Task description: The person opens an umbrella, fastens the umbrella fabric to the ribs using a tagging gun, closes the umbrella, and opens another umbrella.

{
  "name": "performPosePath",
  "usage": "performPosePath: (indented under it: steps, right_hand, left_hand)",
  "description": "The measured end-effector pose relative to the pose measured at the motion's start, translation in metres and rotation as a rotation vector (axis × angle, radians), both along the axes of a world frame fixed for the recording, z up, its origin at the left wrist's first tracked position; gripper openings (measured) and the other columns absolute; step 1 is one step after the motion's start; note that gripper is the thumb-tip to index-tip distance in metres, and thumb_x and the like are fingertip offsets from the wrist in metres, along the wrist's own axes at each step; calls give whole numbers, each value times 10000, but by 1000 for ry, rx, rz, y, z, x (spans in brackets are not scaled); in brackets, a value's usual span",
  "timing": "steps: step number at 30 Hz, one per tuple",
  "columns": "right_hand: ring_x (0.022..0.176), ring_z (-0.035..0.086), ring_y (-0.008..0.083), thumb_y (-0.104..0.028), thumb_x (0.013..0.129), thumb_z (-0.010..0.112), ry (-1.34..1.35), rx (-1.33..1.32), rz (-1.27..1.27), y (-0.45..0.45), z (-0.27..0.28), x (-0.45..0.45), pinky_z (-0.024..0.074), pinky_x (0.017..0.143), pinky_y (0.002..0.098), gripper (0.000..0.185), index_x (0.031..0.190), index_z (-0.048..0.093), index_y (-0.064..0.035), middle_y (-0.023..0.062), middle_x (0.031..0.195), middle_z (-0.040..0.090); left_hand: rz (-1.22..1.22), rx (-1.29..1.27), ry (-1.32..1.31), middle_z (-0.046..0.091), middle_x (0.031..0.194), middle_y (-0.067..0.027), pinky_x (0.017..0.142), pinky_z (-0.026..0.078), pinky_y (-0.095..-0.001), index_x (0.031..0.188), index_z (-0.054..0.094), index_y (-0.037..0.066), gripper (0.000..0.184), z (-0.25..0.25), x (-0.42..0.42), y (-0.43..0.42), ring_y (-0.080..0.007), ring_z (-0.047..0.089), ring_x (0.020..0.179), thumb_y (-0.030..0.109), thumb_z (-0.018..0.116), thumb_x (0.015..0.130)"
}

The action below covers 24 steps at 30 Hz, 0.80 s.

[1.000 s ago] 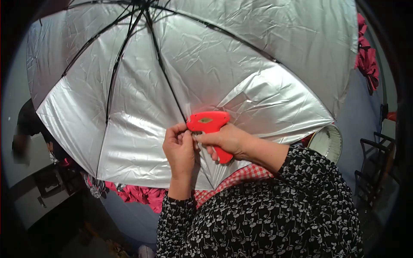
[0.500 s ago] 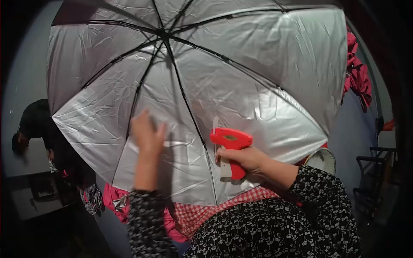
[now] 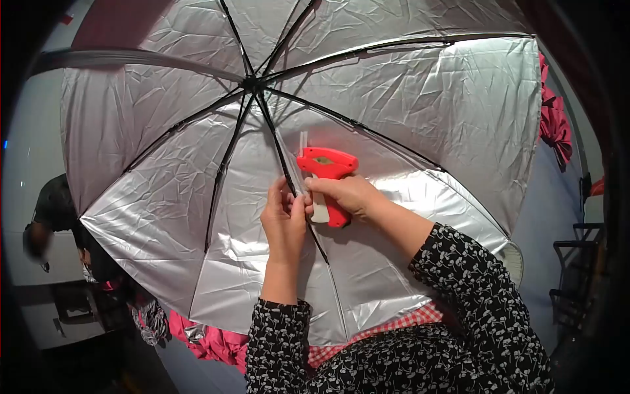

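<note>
An open umbrella [image 3: 420,92] with a silver inner side spreads before me, its black ribs meeting at a hub [image 3: 251,83]. My left hand [image 3: 283,220] has its fingers curled and pinched around one black rib [image 3: 281,150], below the hub. In my right hand [image 3: 354,195] is a red tagging gun [image 3: 327,159] with a pale trigger, held upright with a strip of clear fasteners [image 3: 303,141] sticking up from its top. The gun is just right of the rib, close to my left fingertips. What lies between those fingertips is partly hidden.
Pink fabric [image 3: 213,341] lies bunched under the umbrella's near left edge, with more pink cloth [image 3: 554,125] at the far right. Red-and-white checked cloth [image 3: 410,322] covers my lap. Another person in dark clothes [image 3: 56,207] bends at the left. A black metal frame [image 3: 577,262] stands at right.
My left hand has moved right and closed on the rib. My right hand has brought the tagging gun up and left towards it. The umbrella appears lower in view.
</note>
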State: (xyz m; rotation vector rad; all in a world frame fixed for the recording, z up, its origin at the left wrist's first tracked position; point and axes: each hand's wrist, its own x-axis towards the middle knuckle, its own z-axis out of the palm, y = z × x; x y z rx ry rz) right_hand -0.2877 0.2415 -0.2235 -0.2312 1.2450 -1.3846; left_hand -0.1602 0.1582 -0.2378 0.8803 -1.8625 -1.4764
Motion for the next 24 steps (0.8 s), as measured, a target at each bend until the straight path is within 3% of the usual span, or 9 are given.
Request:
performPosePath:
  steps: [5,8,13,18,22,24]
  right_hand:
    - [665,618,109,-261,819,664,-12,-58,15,1,1,-2,487,596,248,245,887,658,-25,44,766,659]
    - [672,621,113,-244,825,659,-45,-69,30,4,5,-1,489,601,246,229,886,652,-23,48,758,656]
    - [665,624,126,-197,840,639,-90,-93,77,8,15,-2,497,605,254,186,876,640,-14,55,752,652]
    - [651,621,133,-170,847,629,-86,-71,82,9,21,-2,501,607,258,157,874,632,-16,61,760,651]
    - [662,637,148,-181,855,631,-67,-133,102,10,17,-6,524,620,270,185,925,621,-10,74,779,654]
    - [713,658,179,-193,868,625,-211,-96,131,11,16,-10,546,650,299,213,979,592,-14,89,822,653]
  left_hand:
    - [-14,110,50,518,693,-9,520,474,-223,1216,494,14,397,10,2,2,-72,533,571,-54,575,834]
    - [-62,-85,-49,503,729,-13,510,486,-225,1299,432,18,456,3,6,-3,-79,556,608,-68,556,868]
    - [-6,-51,-54,509,687,-10,528,454,-237,1276,484,20,498,1,6,-1,-69,522,583,-45,610,798]
    - [-71,-101,-58,497,732,-15,489,488,-229,1323,426,40,476,-6,7,-5,-83,546,583,-61,553,875]
    - [-66,-81,-54,501,747,-11,496,486,-226,1320,435,43,473,-7,8,-4,-77,542,591,-58,556,874]
    - [-57,-57,-71,514,767,-3,532,483,-214,1312,455,48,468,-3,8,-3,-64,538,619,-56,565,869]
